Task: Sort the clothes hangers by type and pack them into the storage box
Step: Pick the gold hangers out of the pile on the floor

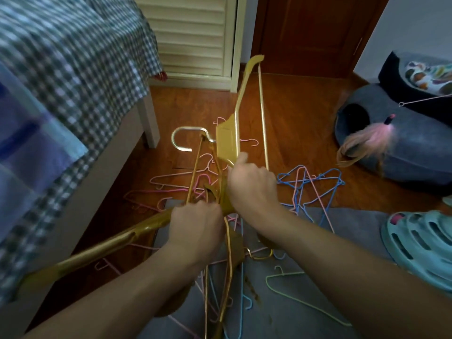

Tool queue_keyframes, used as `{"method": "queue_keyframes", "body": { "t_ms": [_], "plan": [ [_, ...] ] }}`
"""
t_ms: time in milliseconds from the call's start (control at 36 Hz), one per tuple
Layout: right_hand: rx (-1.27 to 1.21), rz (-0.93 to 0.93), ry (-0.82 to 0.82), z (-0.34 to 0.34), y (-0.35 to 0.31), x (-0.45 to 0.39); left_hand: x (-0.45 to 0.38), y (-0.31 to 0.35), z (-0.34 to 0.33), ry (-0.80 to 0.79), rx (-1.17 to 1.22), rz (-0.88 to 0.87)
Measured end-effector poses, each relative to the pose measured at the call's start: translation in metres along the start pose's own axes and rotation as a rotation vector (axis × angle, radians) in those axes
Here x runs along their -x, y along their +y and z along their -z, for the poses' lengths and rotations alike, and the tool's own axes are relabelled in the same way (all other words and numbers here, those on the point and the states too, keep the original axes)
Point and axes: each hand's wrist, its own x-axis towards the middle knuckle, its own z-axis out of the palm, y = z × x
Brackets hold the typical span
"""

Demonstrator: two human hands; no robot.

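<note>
- Bed (80,172): fills the left side of the view; a checked cover (80,59) and a blue patterned sheet (29,148) hang over its pale frame.
- Wooden floor (293,133): reddish-brown boards running back to a louvred cabinet door (190,33) and a dark wooden door (313,33).
- Grey mat (305,289): lies on the floor in the near foreground, under the forearms; hangers lie on it.
- Grey pet cave (403,152): on the floor at right, near the wall; a pink feather toy (367,143) hangs in front of it. A teal plastic toy (420,248) sits at the right edge, near the mat.
- Gold hangers (234,113): a bundle held up between both hands above the floor. One stands nearly upright with its silver hook (183,140) pointing left; another long gold arm slants down to the lower left, towards the bed.
- Thin wire hangers, pink (176,179), blue (315,184) and green (293,292): scattered loose on the floor and mat below and around the hands; pink mostly to the left and centre, blue to the right, green on the mat at lower right.
- Right hand (252,187): fingers curled round the lower part of the upright gold hanger, gripping it.
- Left hand (195,228): fingers curled round the gold hanger bundle just below and beside the right hand, gripping it.
- Storage box: cannot be identified in this view.
</note>
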Motion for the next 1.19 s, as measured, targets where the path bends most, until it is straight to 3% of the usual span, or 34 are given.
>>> {"method": "queue_keyframes", "body": {
  "t_ms": [83,278,389,472,583,639,750,833,1056,1194],
  "plan": [
    [-0.073,-0.026,0.023,0.007,0.000,-0.007,0.001,-0.007,-0.015,-0.042,0.032,0.027],
    [-0.257,-0.287,0.029,0.004,0.063,-0.026,0.017,-0.005,-0.033,-0.095,-0.087,-0.065],
    [-0.342,-0.464,-0.072,-0.026,0.083,-0.001,0.023,0.007,-0.052,-0.152,-0.092,-0.157],
    [-0.386,-0.523,-0.127,-0.035,0.090,0.011,0.016,0.011,-0.061,-0.251,0.035,-0.179],
    [-0.412,-0.522,-0.060,-0.034,0.099,0.003,-0.003,0.003,-0.062,-0.405,0.406,-0.068],
    [-0.441,-0.499,-0.002,-0.030,0.102,-0.001,-0.014,-0.007,-0.058,-0.349,0.467,0.008],
    [-0.546,-0.373,0.112,-0.018,0.108,-0.009,-0.034,-0.049,-0.031,-0.208,0.660,0.319],
    [-0.520,-0.245,0.097,-0.012,0.112,-0.016,-0.041,-0.083,-0.012,-0.068,0.780,0.451],
    [-0.253,0.011,-0.009,-0.009,0.108,-0.010,-0.048,-0.126,0.008,0.025,0.683,0.396],
    [-0.153,0.129,0.067,-0.005,0.099,-0.006,-0.049,-0.143,0.008,0.126,0.836,0.497]
  ]
}}
